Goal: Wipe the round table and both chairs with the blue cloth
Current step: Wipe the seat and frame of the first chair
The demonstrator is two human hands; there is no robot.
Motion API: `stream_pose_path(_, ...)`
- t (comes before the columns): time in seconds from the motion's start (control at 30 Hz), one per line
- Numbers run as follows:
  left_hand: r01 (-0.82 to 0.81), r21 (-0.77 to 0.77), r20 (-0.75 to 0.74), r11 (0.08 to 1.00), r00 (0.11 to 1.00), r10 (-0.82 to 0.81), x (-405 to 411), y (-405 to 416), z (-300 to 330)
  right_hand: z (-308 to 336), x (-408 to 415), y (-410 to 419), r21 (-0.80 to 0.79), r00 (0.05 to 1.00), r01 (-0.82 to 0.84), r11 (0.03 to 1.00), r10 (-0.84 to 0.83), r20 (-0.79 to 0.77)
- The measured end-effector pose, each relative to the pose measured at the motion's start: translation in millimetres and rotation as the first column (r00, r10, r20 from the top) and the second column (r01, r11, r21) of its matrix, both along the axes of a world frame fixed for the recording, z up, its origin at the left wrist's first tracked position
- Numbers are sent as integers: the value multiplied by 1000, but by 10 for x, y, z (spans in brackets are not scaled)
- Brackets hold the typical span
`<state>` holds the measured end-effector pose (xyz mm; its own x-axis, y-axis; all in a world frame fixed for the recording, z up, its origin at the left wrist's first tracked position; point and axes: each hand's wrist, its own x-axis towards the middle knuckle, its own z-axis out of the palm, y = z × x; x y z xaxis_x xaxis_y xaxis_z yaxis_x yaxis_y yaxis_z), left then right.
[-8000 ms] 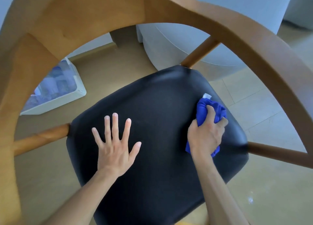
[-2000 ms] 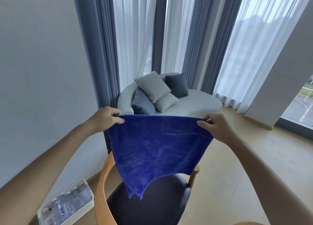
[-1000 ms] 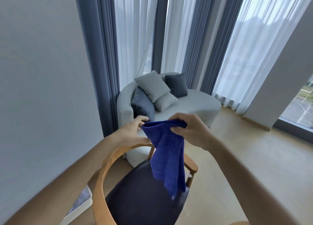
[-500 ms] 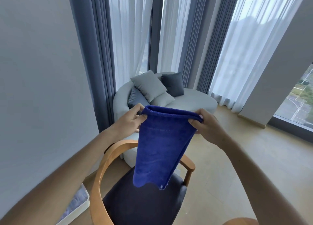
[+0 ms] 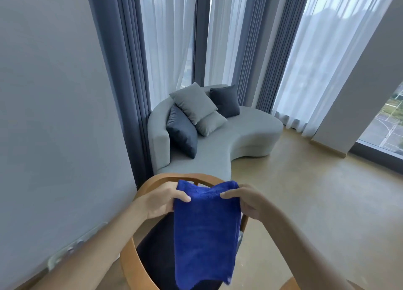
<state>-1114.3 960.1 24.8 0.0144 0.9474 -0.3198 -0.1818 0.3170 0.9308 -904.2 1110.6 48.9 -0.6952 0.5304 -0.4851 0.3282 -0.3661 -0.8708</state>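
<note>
The blue cloth (image 5: pixel 205 233) hangs folded in front of me, held up by its top edge. My left hand (image 5: pixel 162 199) pinches the cloth's upper left corner and my right hand (image 5: pixel 242 199) pinches its upper right corner. Beneath the cloth stands a chair (image 5: pixel 139 268) with a curved wooden back and a dark padded seat (image 5: pixel 154 254); the cloth hides most of that seat. A sliver of curved wood (image 5: pixel 287 285) shows at the bottom right edge. The round table is out of view.
A grey curved sofa (image 5: pixel 250 135) with several cushions stands behind the chair, before tall curtains (image 5: pixel 170 50). A grey wall (image 5: pixel 54 115) runs along the left, with a clear box (image 5: pixel 74 246) at its foot. Tan floor (image 5: pixel 316 202) stretches to the right.
Both hands have come down with the folded cloth, from in front of the sofa to just above the chair's back. The view has tilted a little lower.
</note>
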Motion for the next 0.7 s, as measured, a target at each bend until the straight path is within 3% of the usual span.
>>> stream_pose_path(0.07, -38, 49, -14, 998, 999, 39, -48, 19, 73, 76, 20, 49, 1, 998, -16, 1000, 16, -60)
stream_pose_path(0.17, -181, 90, -333, 979, 921, 201, -71, 21, 151, 133, 3, 30, 367, 995, -1, 930, -37, 95)
stream_pose_path(0.27, -195, 136, -665, 971, 709, 235, -59, 88, 268, 125, -100, -15, 607, 972, -26, 794, -122, 201)
stream_pose_path(0.33, -267, 162, -800, 950, 528, 285, -72, 144, 343, 144, -146, 8, 582, 960, 73, 810, -216, 180)
stream_pose_path(0.37, -332, 184, -802, 925, 494, 336, -75, 161, 382, 176, -157, 38, 517, 959, 133, 845, -242, 149)
stream_pose_path(0.4, -410, 196, -763, 891, 507, 401, -77, 174, 424, 224, -159, 61, 427, 964, 171, 888, -240, 112)
stream_pose_path(0.47, -509, 155, -600, 847, 632, 490, -84, 182, 515, 319, -149, 108, 296, 980, 167, 940, -192, 58)
stream_pose_path(0.53, -439, 122, -446, 890, 777, 445, -124, 164, 586, 368, -150, 145, 391, 990, 76, 917, -117, 82)
stream_pose_path(0.57, -369, 131, -435, 920, 813, 387, -145, 143, 614, 378, -153, 163, 485, 988, 43, 874, -107, 107)
stream_pose_path(0.63, -269, 179, -540, 946, 777, 323, -176, 111, 629, 400, -165, 184, 656, 983, 13, 755, -129, 129)
stream_pose_path(0.7, -232, 244, -696, 941, 633, 337, -178, 108, 613, 413, -171, 195, 770, 981, -10, 638, -143, 132)
